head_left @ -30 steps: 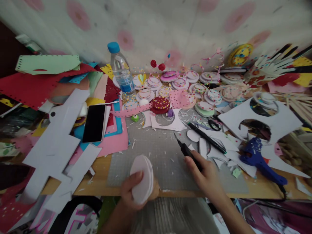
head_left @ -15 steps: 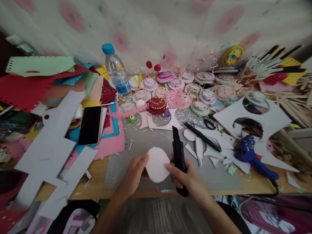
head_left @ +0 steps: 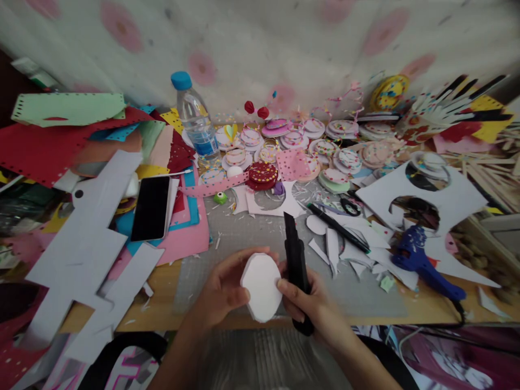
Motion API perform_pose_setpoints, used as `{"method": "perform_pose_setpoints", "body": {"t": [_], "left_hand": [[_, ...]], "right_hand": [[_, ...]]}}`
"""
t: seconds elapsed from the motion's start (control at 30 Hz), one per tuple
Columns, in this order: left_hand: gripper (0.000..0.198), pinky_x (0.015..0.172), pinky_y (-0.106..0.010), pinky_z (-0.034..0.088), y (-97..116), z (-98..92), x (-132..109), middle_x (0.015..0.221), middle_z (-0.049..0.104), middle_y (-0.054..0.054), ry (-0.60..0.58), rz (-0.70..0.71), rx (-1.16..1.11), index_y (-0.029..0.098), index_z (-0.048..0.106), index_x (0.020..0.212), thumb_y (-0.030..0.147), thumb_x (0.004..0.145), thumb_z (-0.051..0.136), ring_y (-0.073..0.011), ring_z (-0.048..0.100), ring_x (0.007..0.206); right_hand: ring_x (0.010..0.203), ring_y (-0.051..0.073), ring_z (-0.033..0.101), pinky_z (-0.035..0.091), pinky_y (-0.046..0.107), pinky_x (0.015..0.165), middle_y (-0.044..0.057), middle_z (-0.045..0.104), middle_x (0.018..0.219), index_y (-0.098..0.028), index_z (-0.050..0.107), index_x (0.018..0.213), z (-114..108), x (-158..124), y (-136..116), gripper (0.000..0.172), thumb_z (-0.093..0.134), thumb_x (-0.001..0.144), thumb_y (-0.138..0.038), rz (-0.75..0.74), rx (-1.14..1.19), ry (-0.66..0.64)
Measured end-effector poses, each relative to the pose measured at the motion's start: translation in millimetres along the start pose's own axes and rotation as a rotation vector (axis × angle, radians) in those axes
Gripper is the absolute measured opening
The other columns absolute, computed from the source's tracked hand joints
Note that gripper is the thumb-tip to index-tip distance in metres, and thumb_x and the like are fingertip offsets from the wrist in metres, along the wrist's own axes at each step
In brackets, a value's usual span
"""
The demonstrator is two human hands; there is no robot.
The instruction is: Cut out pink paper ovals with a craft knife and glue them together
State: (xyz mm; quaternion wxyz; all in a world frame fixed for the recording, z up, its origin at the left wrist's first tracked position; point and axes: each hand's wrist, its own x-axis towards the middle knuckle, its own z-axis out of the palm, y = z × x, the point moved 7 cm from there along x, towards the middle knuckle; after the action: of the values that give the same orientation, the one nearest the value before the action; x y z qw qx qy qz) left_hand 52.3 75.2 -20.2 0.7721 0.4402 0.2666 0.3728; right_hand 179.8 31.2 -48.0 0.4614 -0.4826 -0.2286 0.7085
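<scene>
A white foam-board disc (head_left: 262, 287) with a slightly faceted edge is held up above the front of the grey cutting mat (head_left: 227, 233). My left hand (head_left: 227, 292) grips its left side, thumb on the face and fingers behind the rim. In my right hand (head_left: 309, 300) is a black utility knife (head_left: 298, 271), its dark blade pointing up and away from me. The right thumb also presses on the disc's right edge. Just beyond the hands lies a white board scrap (head_left: 264, 203) with a round hole.
White offcuts, a green-tipped black pen (head_left: 339, 228) and a blue glue gun (head_left: 426, 265) lie right. Left are a phone (head_left: 151, 208) and coloured sheets (head_left: 49, 146). A water bottle (head_left: 199, 124) stands behind, beside several decorated discs (head_left: 292, 138).
The disc has tilted and dropped slightly, showing more of its thick edge. My left fingers have shifted round behind it. The knife in my right hand has moved slightly left and down.
</scene>
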Motion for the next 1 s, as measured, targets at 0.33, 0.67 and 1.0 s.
{"method": "perform_pose_setpoints", "body": {"t": [0.33,0.67,1.0], "left_hand": [[0.061,0.101,-0.036,0.041,32,10.7,-7,0.129,0.056,-0.009,0.154,0.274,0.787,0.028,0.051,0.133,0.025,0.078,0.076,-0.0243,0.051,0.120],[0.060,0.095,-0.041,0.042,36,24.5,-2,0.117,0.058,-0.008,0.142,0.375,1.142,0.028,0.054,0.132,0.019,0.075,0.073,-0.0266,0.051,0.111],[0.037,0.101,-0.037,0.039,8,-2.9,-2,0.121,0.066,-0.010,0.338,0.022,0.387,0.022,0.067,0.119,0.034,0.083,0.065,-0.0283,0.059,0.111]], "right_hand": [[0.038,0.004,0.025,0.020,0.017,0.038,-0.012,0.034,0.043,-0.017,0.058,0.102,-13,0,-5,0.035,0.063,0.087,-0.048,-0.067,-0.110,0.102],[0.035,0.005,0.027,0.021,0.018,0.034,-0.012,0.035,0.044,-0.019,0.056,0.093,-5,-3,1,0.040,0.072,0.077,-0.052,-0.036,-0.197,0.081],[0.047,0.012,0.049,0.037,0.025,0.045,0.003,0.065,0.076,-0.019,0.059,0.098,-21,3,-29,0.028,0.054,0.090,-0.046,-0.238,-0.567,0.156]]}}
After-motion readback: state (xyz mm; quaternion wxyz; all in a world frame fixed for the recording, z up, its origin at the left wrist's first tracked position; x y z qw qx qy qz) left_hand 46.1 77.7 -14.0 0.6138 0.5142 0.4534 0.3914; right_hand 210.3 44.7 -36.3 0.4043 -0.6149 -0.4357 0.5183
